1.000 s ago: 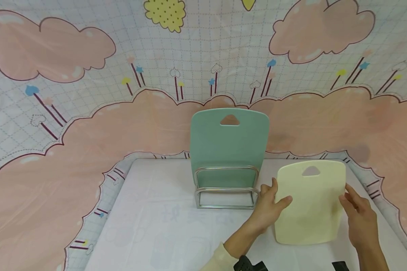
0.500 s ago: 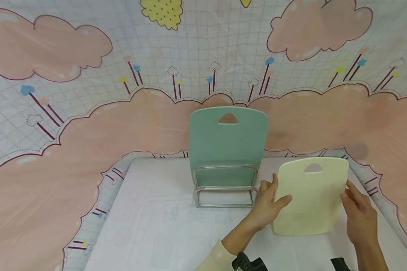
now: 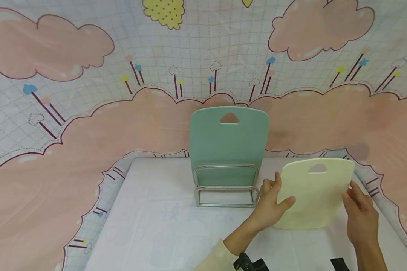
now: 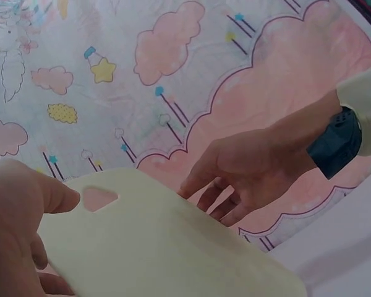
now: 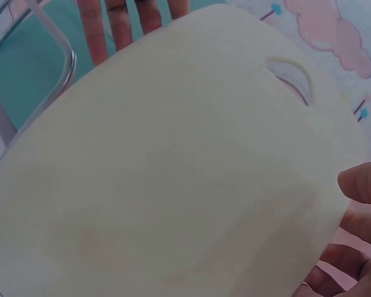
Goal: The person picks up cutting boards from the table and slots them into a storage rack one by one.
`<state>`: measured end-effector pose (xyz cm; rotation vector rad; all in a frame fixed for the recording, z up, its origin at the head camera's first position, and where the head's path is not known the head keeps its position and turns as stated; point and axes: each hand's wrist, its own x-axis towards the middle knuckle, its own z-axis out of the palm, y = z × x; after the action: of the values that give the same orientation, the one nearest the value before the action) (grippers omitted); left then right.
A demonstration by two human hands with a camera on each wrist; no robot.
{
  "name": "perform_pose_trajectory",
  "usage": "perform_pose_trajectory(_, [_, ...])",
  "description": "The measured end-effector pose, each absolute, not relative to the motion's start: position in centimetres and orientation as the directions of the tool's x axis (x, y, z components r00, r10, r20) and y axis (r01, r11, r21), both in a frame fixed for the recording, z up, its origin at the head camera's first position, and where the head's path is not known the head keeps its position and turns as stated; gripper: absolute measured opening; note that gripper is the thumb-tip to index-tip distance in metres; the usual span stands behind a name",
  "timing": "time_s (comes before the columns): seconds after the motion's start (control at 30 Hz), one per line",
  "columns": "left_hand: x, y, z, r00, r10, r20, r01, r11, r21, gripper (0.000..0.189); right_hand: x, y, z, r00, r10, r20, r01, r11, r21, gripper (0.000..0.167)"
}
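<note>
A pale yellow cutting board [image 3: 313,197] with a handle cutout is held up between both hands at the right of the head view. My left hand [image 3: 269,207] grips its left edge, thumb on the front face and fingers passing behind. On the opposite edge, my right hand [image 3: 361,214] pinches the board between thumb and fingers. The right wrist view shows the board's broad face [image 5: 161,154] with the right thumb at its edge. Left of the hands, a green cutting board [image 3: 228,145] stands upright in a silver wire rack [image 3: 225,206].
The rack's front slot shows only the white tabletop [image 3: 156,226] through it. A patterned cloth [image 3: 149,128] with pink clouds hangs behind the table. Black straps [image 3: 251,262] sit around the wrists.
The yellow board has tipped, its lower edge rising and its top shifting slightly right. Both hands keep their grip and barely move. The green board and rack stay in place.
</note>
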<state>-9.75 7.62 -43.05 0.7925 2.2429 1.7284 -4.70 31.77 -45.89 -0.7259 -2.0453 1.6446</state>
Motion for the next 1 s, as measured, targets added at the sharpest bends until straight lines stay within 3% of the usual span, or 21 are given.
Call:
perform_pose_trajectory(0.17, [-9.6, 7.8, -43.1, -0.832, 0.52, 0.194, 0.338, 0.198, 0.92, 0.074, -4.8, 31.5, -45.9, -0.755, 0.655, -0.03, 0.125, 0.099, -0.987, 0.048])
perform_pose_trajectory(0.37, [-9.6, 7.7, -43.0, -0.831, 0.502, 0.241, 0.386, 0.208, 0.899, 0.073, -4.8, 31.3, -45.8, -0.773, 0.632, -0.044, 0.02, -0.045, -0.999, 0.047])
perform_pose_trajectory(0.77, [-9.3, 7.8, -43.2, -0.824, 0.461, 0.33, 0.478, 0.251, 0.842, 0.072, -4.7, 30.9, -46.1, -0.81, 0.579, 0.089, -0.252, -0.207, -0.945, 0.047])
perform_pose_trajectory(1.0, [-9.2, 8.0, -43.5, -0.83, 0.449, 0.332, 0.479, 0.266, 0.837, 0.074, -4.8, 30.7, -46.2, -0.81, 0.573, 0.126, -0.31, -0.235, -0.921, 0.047])
